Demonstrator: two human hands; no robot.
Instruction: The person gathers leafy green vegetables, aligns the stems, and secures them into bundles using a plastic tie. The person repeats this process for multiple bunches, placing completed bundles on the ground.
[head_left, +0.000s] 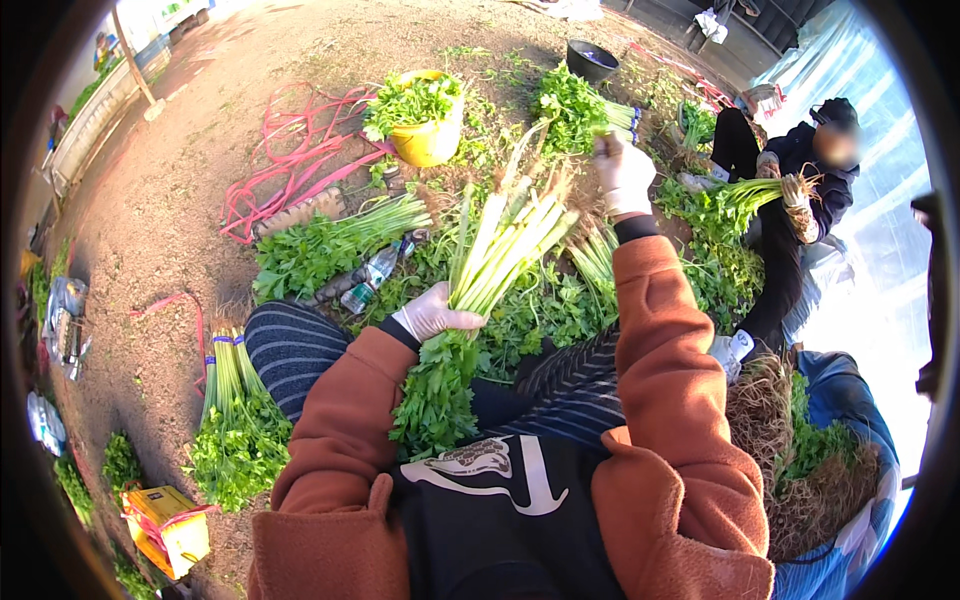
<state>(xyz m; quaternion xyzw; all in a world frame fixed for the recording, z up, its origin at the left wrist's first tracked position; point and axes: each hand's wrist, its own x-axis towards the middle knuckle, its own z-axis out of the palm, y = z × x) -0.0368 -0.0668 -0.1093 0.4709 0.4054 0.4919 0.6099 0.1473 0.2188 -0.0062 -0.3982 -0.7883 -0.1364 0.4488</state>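
My left hand, in a pale glove, grips a bunch of celery around the lower stalks. Pale stalks with brown roots point up and away from me, while the leaves hang toward my lap. My right hand, also gloved, is raised beyond the bunch to the right, apart from it. Its fingers are curled in. A blurred bit of green shows at the fingertips, and whether they hold it cannot be told. Below that hand, more rooted stalks lie on a heap of loose leaves.
A yellow bucket of greens, pink strapping, a plastic bottle and celery lie ahead. Tied bunches stand left and far right. A co-worker sits right holding celery; a blue sack holds rooted plants.
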